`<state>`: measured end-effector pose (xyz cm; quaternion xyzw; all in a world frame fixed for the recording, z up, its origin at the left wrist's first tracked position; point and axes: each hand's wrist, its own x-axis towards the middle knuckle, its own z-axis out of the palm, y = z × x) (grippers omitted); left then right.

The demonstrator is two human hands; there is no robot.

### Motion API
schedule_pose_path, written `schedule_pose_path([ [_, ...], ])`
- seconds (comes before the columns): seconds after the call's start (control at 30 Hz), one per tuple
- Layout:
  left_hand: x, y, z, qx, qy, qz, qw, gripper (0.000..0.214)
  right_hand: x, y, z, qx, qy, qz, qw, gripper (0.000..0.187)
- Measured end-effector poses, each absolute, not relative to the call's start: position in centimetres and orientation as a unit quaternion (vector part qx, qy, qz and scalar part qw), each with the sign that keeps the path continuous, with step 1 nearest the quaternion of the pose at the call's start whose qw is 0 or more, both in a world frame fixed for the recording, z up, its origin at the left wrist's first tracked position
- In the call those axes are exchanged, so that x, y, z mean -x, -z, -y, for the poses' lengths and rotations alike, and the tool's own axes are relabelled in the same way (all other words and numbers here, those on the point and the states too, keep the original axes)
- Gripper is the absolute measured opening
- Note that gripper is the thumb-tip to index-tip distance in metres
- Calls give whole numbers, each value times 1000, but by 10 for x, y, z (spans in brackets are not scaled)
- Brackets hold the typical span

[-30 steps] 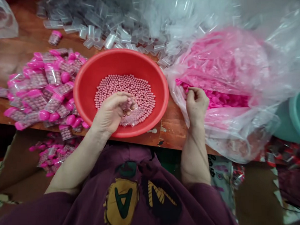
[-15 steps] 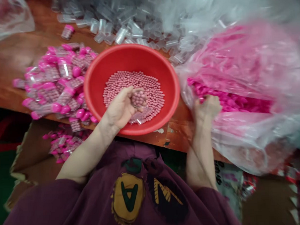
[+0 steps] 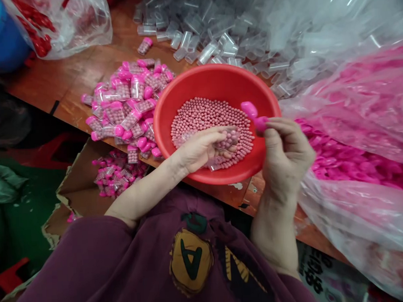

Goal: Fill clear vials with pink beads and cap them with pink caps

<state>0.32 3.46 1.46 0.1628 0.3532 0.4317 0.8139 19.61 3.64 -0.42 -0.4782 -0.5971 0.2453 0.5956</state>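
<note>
Left grip closed on a clear tube over pink pills; right grip pinching a pink cap; capped tubes heaped at 10 o'clock, empty tubes at 12.

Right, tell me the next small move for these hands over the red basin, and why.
Probably press the pink cap pinched in the right hand onto the clear tube in the left hand. The tube seems to hold pink beads scooped from the red basin, and capped tubes lie piled beside it.
</note>
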Motion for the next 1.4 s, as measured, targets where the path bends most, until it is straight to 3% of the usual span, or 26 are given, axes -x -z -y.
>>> schedule_pose_path([
  [0.1, -4, -14, -33, -163, -437, -352, 811, 11, -182, 7, -34, 467, -247, 649, 547, 15],
  [0.27, -3, -10, -32, -161, -444, -345, 811, 6, -174, 22, -31, 458, -274, 637, 556, 38],
  [0.4, -2, -7, -31, -174, -439, -344, 812, 8, -180, 21, -31, 485, -270, 662, 504, 24],
  [0.57, -3, -6, -31, -178, -438, -334, 815, 8, -188, 5, -26, 474, -288, 682, 477, 22],
  [0.77, -3, -6, -30, -193, -423, -337, 819, 6, -187, -5, -23, 475, -257, 668, 512, 18],
  [0.87, -2, -4, -28, -217, -419, -324, 820, 12, -185, -3, -23, 489, -261, 661, 507, 22],
  [1.03, -2, -1, -28, -246, -419, -355, 799, 21, -186, -5, -24, 481, -258, 679, 490, 13],
  [1.4, -4, -9, -28, -214, -439, -351, 799, 6, -169, 0, -21, 527, -248, 611, 536, 10],
])
